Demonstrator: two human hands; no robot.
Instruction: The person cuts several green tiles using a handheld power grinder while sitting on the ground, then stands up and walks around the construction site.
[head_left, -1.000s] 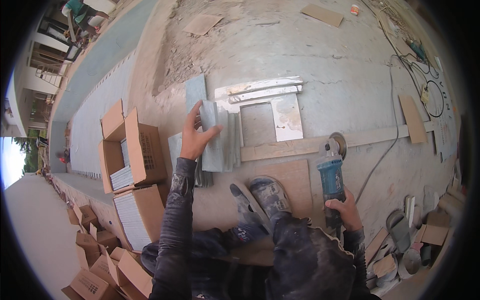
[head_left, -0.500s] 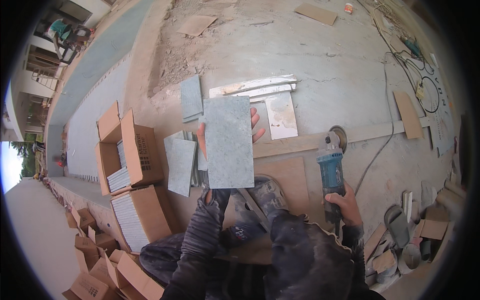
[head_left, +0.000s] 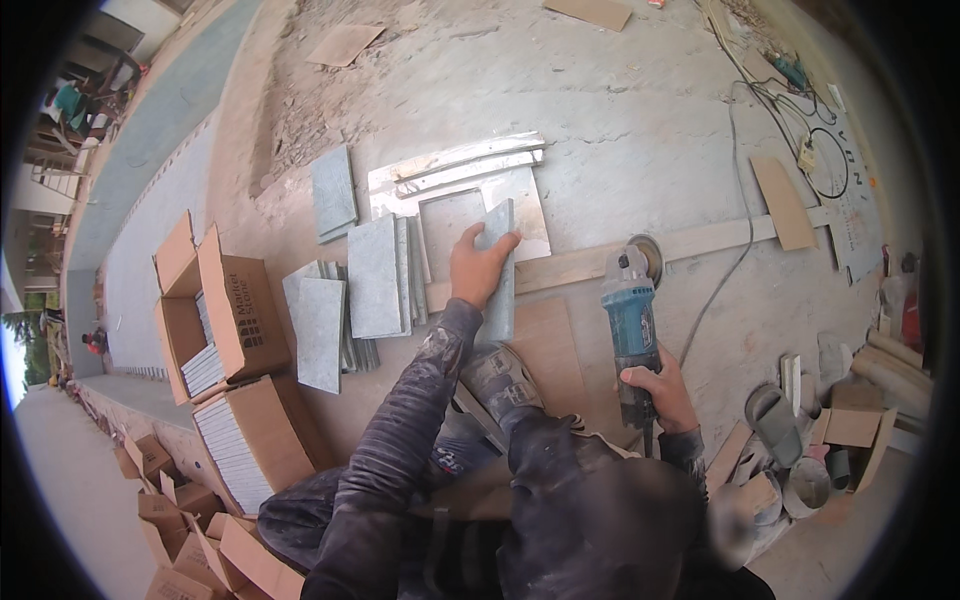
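A worker's bare left hand (head_left: 478,268) clamps a gray stone tile (head_left: 503,300) between thumb and fingers, holding it steeply tipped, almost edge-on to the camera, in front of the worker's shoes and beside a stack of matching tiles (head_left: 376,280). The right hand (head_left: 660,392), also bare, is wrapped around the rear body of a blue grinder (head_left: 630,315), whose disc (head_left: 652,262) sits well apart from the tile, near a long wooden strip (head_left: 700,238). Whether the disc is spinning cannot be told.

The one-handed hold looks like the weak point: a smooth, dusty slab could slip from the fingers, chip a corner on the ground or land on the shoe (head_left: 500,382) near its lower end. The grinder poses the sharper risk. Should its switch be on, or be pressed by accident, the disc could kick against the strip or catch skin, with no glove on either hand. Its cord (head_left: 722,270), trailing across the concrete (head_left: 620,130), could snag and jerk the tool. The stacked tiles, their edges uneven, might slide if a knee or sleeve knocks them.
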